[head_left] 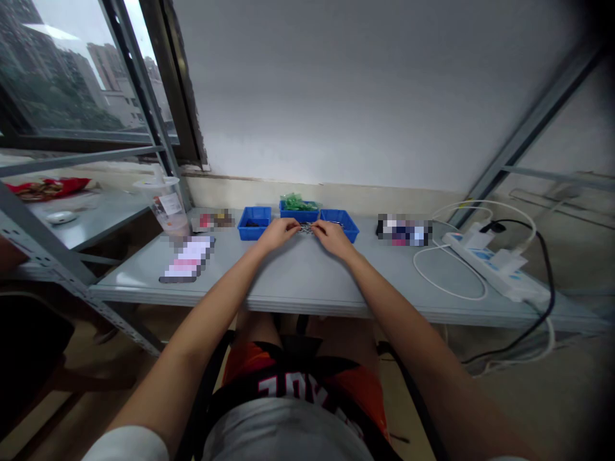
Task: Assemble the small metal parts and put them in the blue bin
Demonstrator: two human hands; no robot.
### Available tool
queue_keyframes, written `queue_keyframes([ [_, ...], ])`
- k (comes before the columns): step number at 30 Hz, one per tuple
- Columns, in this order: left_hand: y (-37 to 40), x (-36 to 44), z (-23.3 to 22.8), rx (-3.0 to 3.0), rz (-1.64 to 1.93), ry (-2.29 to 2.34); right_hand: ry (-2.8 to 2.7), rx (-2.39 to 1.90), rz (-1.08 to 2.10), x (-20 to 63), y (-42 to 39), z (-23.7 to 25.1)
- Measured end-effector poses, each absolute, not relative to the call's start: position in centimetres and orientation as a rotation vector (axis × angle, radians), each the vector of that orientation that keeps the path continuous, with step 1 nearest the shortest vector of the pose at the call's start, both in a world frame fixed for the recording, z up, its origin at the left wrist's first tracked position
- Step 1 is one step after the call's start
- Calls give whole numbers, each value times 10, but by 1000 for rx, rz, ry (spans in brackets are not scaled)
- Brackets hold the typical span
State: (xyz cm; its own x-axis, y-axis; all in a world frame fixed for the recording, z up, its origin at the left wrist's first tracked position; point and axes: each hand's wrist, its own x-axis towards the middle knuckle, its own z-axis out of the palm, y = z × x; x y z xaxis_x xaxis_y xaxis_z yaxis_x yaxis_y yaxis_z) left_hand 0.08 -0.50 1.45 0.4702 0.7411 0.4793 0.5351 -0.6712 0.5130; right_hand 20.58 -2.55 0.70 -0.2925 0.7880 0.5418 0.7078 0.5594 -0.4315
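Both hands, left hand (pixel 277 233) and right hand (pixel 331 237), pinch small metal parts (pixel 306 228) with closed fingers.

Grey table (pixel 307 282) carries three blue bins (pixel 254 223), a plastic cup (pixel 166 205) at left, a white power strip (pixel 494 266) with looped white cable (pixel 446 288) at right, small metal parts (pixel 306 228) near centre.
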Motion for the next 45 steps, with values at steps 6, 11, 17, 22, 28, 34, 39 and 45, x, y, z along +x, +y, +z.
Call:
queue_keyframes([
  [6,-4,0,15,2427,1017,1087,-2047,-1197,113,206,-26,10],
  [11,-3,-2,12,2415,941,1155,-1925,-1279,-52,233,-18,14],
  [17,3,-5,1,2489,677,1169,-1701,-1509,-150,272,-3,8],
  [22,6,-2,-2,2534,594,1206,-1620,-1390,-53,259,0,7],
  [28,9,1,-3,2587,644,1315,-1778,-1335,11,233,-7,7],
  [34,10,13,-1,2661,557,1455,-1932,-1260,92,216,-13,7],
  [39,14,42,6,2654,358,1731,-1987,-1222,149,214,-15,8],
  [45,20,62,3,2548,388,1916,-1953,-1236,171,219,-18,10],
])
